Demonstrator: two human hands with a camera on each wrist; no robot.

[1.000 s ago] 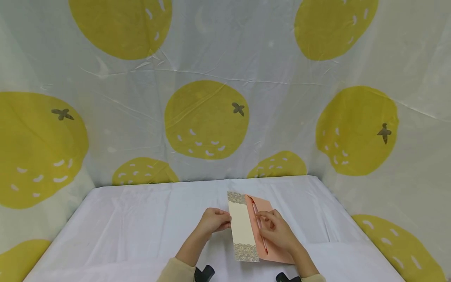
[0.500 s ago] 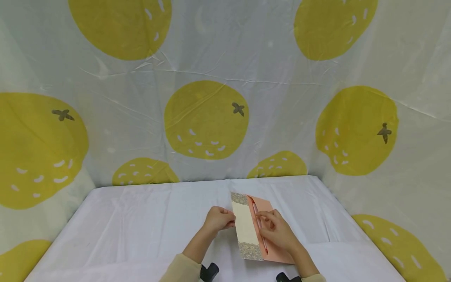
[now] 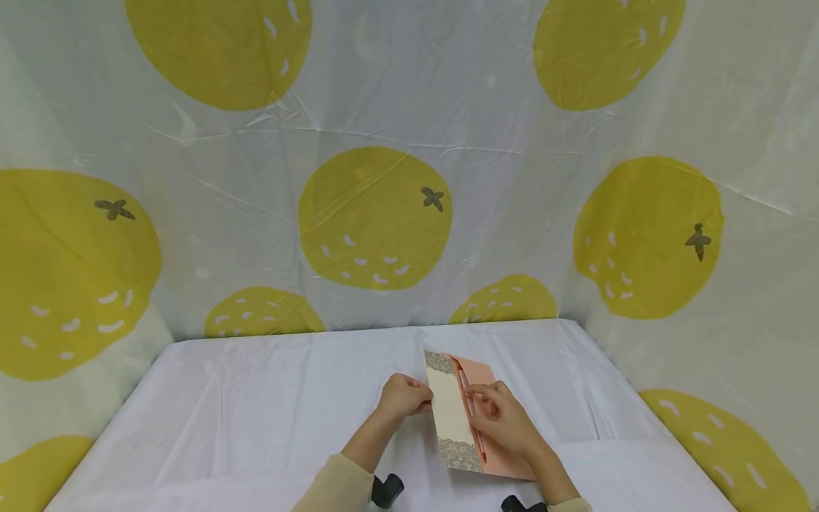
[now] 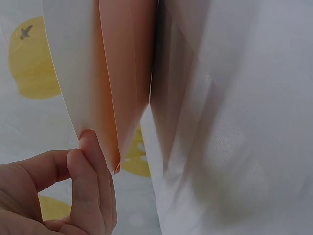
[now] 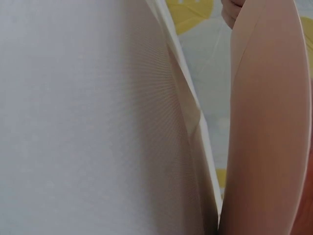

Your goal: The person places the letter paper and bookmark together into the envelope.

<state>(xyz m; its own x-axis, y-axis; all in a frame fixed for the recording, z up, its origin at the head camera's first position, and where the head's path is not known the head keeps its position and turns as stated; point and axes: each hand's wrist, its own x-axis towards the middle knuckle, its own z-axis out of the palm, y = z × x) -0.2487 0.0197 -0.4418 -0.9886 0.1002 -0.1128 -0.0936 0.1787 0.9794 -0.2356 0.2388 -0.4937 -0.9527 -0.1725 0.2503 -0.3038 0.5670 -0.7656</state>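
In the head view, a cream card point(image 3: 450, 409) with patterned grey-brown bands at both ends sits partly inside a salmon-pink envelope point(image 3: 512, 464). My left hand point(image 3: 404, 396) pinches the card's left edge between thumb and fingers. In the left wrist view, the fingertips meet the pale card point(image 4: 73, 73) beside the envelope point(image 4: 128, 68). My right hand point(image 3: 505, 419) grips the envelope near its opening, fingers bent at the mouth. The right wrist view shows the envelope's bowed outer side point(image 5: 266, 127); there the right hand is mostly hidden behind it.
A white cloth covers the table point(image 3: 256, 412). Behind and at the sides hangs a pale curtain point(image 3: 499, 199) printed with big yellow fruit. Dark wrist-camera pieces sit at both wrists, the left one point(image 3: 387, 491) near the front edge.
My left hand has moved right with the card, and less of the card shows outside the envelope. The right hand and the envelope have stayed nearly still.
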